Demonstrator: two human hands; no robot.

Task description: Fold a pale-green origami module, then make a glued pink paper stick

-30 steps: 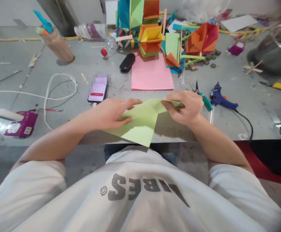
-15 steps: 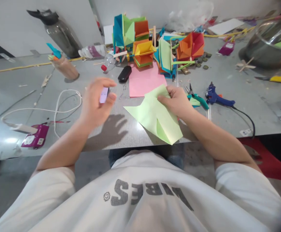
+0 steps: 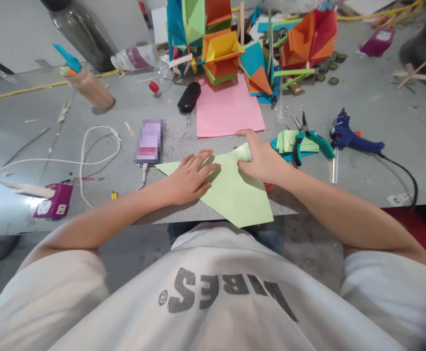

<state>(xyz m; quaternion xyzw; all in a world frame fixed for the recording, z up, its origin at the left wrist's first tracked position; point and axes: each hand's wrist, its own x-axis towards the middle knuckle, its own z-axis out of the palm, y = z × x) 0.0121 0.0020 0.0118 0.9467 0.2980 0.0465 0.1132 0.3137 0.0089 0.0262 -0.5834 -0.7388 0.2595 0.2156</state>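
Note:
A light green folded sheet of paper (image 3: 234,190) lies on the grey table, one sharp corner pointing left and its lower part reaching the front edge. My left hand (image 3: 187,180) rests flat across its left side, fingers spread. On the upper right edge, my right hand (image 3: 266,158) is set down with thumb and index finger stretched apart; its other fingers are mostly hidden beneath the hand. Just beyond the green paper is a pink sheet (image 3: 227,114). To the left of my left hand a phone (image 3: 150,141) lies with a white cable plugged in.
Folded coloured paper shapes (image 3: 222,53) stand at the back. Pliers (image 3: 311,139) lie over green paper pieces at right, beside a blue glue gun (image 3: 357,139) with a cord. A black case (image 3: 190,97), a plastic bottle (image 3: 161,75) and a purple adapter (image 3: 53,201) are at left.
My left hand has come down from the air onto the green paper, uncovering the phone. The paper, held up in my right hand before, now lies flat, and my right hand has loosened its pinch.

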